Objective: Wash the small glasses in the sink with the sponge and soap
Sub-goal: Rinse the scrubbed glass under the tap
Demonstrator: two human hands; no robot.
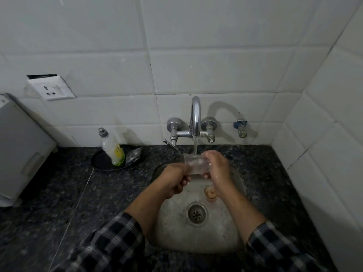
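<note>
Both hands: my left hand [175, 180] and right hand [218, 169] clamp one glass [196, 163], tipped sideways, between them.
Tap [195, 114]: water [195, 144] runs onto the glass.
Sink [225, 232]: second glass [210, 192] stands inside, beside my right wrist.
Far left: soap bottle [112, 148] and sponge [133, 155] on dark plate [100, 163].

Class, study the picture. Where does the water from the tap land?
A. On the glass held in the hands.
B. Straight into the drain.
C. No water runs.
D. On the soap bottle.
A: the stream from the tap meets the glass that the right hand and left hand hold over the sink.
</note>
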